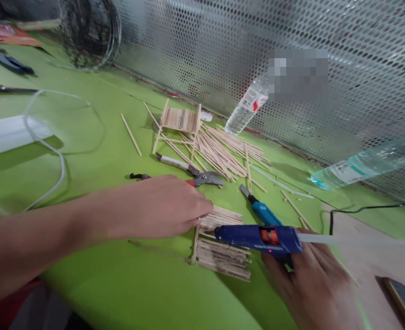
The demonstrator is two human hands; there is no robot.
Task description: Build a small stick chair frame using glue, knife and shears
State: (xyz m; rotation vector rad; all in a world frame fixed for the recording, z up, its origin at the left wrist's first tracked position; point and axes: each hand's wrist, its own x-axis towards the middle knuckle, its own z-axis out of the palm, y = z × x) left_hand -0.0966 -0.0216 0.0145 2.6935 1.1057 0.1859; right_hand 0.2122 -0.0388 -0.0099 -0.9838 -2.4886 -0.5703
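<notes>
My right hand [312, 279] is wrapped round a blue glue gun [246, 236] with a translucent glue stick in its back. Its nozzle points left, over a small panel of wooden sticks [223, 261] lying on the green table [126, 284]. My left hand [178, 204] comes in from the left, its fingers closed at the panel's upper left corner; the fingertips are partly hidden. Behind that hand lie pruning shears [205, 178], their lower handle partly covered. A teal utility knife [266, 213] rests just beyond the glue gun.
Loose wooden sticks [219, 151] are piled behind the shears, by a small stick-built chair frame [180, 120]. Two plastic bottles, one clear [245, 107] and one greenish [353, 169], lean by the perforated metal screen [195, 46]. A wire coil [90, 34] and pliers [9, 62] are far left.
</notes>
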